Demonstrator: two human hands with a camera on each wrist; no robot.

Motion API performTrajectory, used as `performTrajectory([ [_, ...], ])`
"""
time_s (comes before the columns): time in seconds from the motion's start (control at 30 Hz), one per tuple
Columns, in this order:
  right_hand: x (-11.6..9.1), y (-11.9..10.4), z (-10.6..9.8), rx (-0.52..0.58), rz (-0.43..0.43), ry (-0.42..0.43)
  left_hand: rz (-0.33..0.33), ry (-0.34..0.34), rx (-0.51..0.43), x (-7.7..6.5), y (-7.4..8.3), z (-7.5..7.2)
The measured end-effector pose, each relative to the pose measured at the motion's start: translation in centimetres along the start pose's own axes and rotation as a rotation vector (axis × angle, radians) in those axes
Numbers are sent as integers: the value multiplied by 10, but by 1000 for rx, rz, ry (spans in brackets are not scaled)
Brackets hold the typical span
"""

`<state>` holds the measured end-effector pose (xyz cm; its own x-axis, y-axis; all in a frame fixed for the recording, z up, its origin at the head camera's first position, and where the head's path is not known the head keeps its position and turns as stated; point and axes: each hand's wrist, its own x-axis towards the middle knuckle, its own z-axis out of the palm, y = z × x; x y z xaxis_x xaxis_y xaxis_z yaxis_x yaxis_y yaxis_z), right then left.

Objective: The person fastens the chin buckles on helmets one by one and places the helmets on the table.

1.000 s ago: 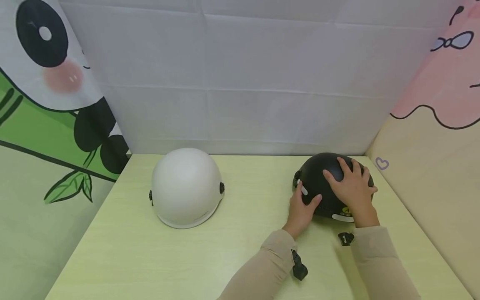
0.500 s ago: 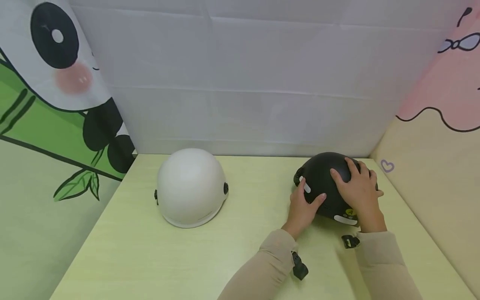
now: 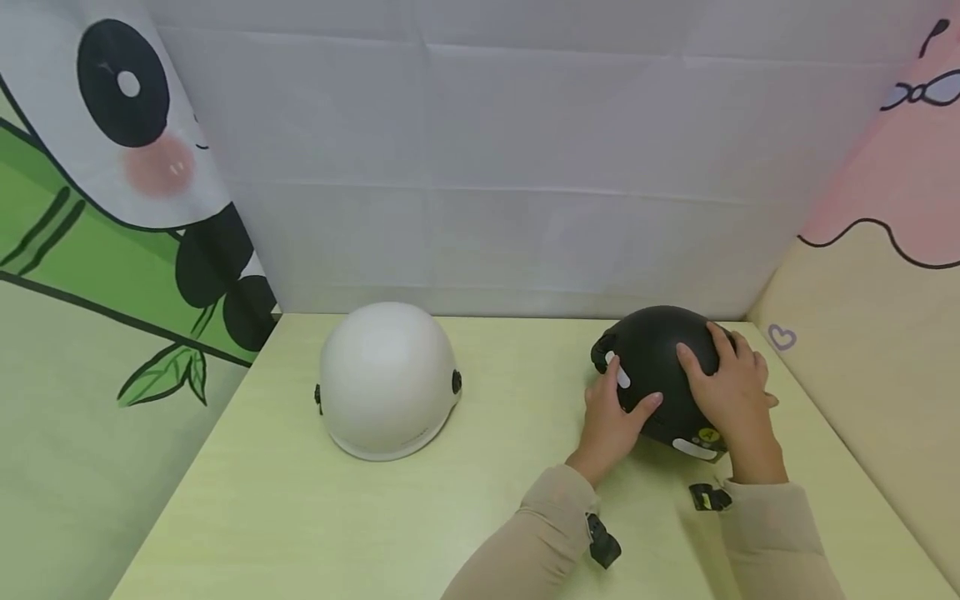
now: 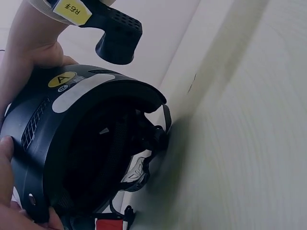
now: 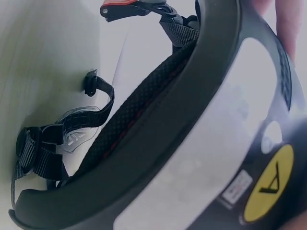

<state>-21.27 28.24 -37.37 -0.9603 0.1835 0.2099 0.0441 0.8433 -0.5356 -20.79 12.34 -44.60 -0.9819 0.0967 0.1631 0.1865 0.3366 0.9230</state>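
Observation:
On the right of the table, a black helmet [image 3: 660, 367] is tilted, its rear rim raised above the tabletop. My left hand [image 3: 609, 423] grips its left side, thumb on the shell and fingers by the rim. Spread over the right side of the shell, my right hand [image 3: 731, 387] holds it too; part of those fingers is hidden behind the helmet. In the left wrist view the dark padded inside [image 4: 98, 143] shows. Black straps [image 5: 88, 117] and a red buckle [image 5: 122, 5] hang below the rim. A yellow round sticker [image 5: 269, 184] marks the back.
A white helmet [image 3: 390, 379] stands dome up on the left of the pale table [image 3: 337, 533]. A white cloth wall [image 3: 487, 167] closes off the back. Printed panels flank both sides, the right one [image 3: 862, 358] close to the black helmet.
Both hands keep their hold on the black helmet, which has tipped a little and shifted slightly right. The whole head view has drifted slightly; the white helmet stays put on the table.

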Motion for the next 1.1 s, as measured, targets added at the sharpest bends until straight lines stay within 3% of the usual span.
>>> performTrajectory([
  [0.4, -4, -1, 2, 47, 14, 39, 51, 10, -67, 0, 0, -4],
  [0.87, -9, -7, 3, 143, 83, 72, 134, 2, 2, 5, 4, -15],
  [1.1, -14, -2, 7, 203, 49, 149, 151, -9, 1, 4, 5, -17],
])
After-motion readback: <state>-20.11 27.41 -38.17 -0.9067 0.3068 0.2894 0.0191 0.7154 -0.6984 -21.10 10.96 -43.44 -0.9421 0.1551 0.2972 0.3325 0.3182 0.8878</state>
